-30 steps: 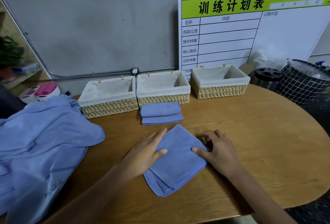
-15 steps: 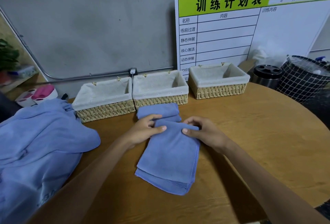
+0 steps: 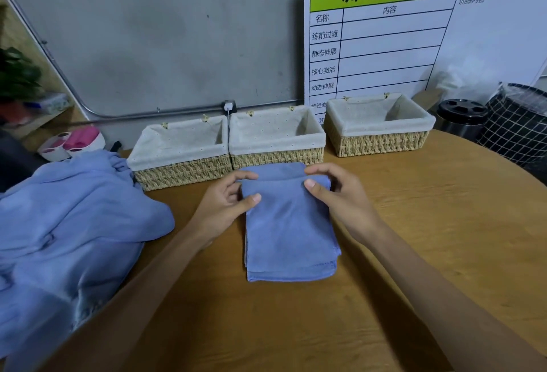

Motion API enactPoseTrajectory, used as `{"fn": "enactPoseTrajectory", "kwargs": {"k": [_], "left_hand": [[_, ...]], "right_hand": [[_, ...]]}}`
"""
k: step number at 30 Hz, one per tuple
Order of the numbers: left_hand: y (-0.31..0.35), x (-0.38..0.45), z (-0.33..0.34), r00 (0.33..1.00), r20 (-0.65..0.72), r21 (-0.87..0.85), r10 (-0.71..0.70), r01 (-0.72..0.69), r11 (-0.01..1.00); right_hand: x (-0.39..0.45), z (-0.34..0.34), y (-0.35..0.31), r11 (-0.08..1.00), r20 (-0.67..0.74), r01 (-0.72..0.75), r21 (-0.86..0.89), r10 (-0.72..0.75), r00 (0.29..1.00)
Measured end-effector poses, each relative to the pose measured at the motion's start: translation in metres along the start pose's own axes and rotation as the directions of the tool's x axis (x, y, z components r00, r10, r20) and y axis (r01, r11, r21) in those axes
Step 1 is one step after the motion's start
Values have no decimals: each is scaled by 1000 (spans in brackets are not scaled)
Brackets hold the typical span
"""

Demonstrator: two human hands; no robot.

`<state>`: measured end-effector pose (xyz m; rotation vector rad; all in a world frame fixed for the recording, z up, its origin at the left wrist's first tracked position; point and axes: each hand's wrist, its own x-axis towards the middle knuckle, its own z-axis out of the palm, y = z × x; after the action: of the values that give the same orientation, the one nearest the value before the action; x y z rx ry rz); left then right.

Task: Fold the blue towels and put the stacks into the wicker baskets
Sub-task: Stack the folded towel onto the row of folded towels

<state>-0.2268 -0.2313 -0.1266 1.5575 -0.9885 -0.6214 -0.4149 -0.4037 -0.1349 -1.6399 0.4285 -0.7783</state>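
Note:
A folded blue towel (image 3: 290, 232) lies lengthwise on the round wooden table (image 3: 429, 223), its far end lapping over a small stack of folded blue towels (image 3: 275, 170) in front of the middle basket. My left hand (image 3: 225, 205) pinches the folded towel's far left corner, thumb on top. My right hand (image 3: 337, 191) pinches its far right corner the same way. Three cloth-lined wicker baskets stand in a row at the table's back: left (image 3: 180, 152), middle (image 3: 275, 140), right (image 3: 379, 125). All three look empty inside.
A large heap of unfolded blue towels (image 3: 68, 232) covers the table's left side. A white planning board (image 3: 414, 34) leans on the wall behind the baskets. A black-lidded metal bin (image 3: 460, 117) and a black grid-pattern basket (image 3: 518, 125) stand at the right.
Both hands moved the folded towel away from me, turning it from diagonal to straight, until its far end reached the small stack. The hands shifted from its sides to its far corners.

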Motion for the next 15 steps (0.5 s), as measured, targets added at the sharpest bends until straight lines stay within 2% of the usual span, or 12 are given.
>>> {"fn": "enactPoseTrajectory", "kwargs": {"k": [4, 8, 12, 15], "left_hand": [[-6, -30, 5, 992, 10, 79, 123, -123, 989], [-16, -56, 9, 969, 69, 259, 238, -248, 934], [-20, -72, 7, 961, 149, 393, 231, -272, 878], [-14, -74, 8, 961, 159, 363, 227, -271, 892]], "right_hand": [[-33, -2, -1, 997, 7, 59, -55, -58, 998], [-64, -4, 2, 994, 32, 85, -72, -83, 996], [-79, -2, 11, 993, 50, 82, -87, -78, 996], [-80, 1, 12, 989, 21, 93, -113, -91, 996]]}}
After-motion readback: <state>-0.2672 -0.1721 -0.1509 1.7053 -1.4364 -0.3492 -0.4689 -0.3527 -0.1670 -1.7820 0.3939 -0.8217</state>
